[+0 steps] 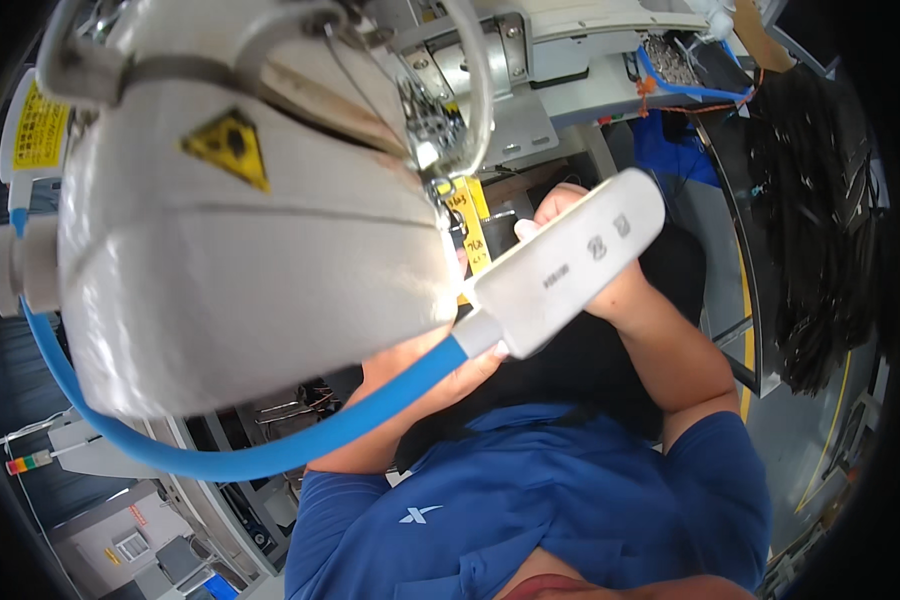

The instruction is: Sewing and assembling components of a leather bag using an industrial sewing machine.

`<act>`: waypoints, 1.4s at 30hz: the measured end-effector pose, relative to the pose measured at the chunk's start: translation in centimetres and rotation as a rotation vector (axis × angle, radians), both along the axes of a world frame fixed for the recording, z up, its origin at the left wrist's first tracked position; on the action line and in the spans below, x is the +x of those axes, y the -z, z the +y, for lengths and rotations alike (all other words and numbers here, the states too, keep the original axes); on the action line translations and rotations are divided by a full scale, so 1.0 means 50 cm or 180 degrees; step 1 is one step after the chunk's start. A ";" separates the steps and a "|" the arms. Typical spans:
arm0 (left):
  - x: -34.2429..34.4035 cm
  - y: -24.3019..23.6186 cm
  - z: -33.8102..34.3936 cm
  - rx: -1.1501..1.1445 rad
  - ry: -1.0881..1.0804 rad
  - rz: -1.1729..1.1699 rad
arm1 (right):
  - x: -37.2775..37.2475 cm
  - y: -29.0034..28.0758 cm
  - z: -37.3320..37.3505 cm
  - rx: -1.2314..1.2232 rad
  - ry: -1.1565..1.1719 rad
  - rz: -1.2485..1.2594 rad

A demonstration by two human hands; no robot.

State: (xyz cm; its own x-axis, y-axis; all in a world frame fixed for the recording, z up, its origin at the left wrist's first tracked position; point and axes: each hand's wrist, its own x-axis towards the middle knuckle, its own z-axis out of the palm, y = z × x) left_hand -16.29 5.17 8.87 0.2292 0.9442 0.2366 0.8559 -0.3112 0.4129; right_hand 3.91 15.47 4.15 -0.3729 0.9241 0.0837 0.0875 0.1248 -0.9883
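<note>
A pale grey machine head (250, 290), resembling a sewing machine, fills the upper left. Its metal needle area (432, 150) sits above a yellow labelled strip (470, 230). A white lamp (580, 260) on a blue flexible neck (230, 460) crosses in front of both my hands. My left hand (473, 372) is below the machine head, its fingertips mostly hidden by the lamp and machine. My right hand (612, 290) is behind the lamp, fingers curled near the yellow strip; what they hold is hidden.
A blue-rimmed tray (675, 65) of small metal parts stands at the upper right, above a blue bin (675, 145). Long black strips (805, 230) hang at the right beside a dark frame. A signal light (28, 462) and other equipment are at the lower left.
</note>
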 end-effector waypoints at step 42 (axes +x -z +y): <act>-0.194 0.329 0.218 -0.2796 -0.0874 -0.3564 | -0.046 0.046 0.093 -0.0587 -0.1606 0.0912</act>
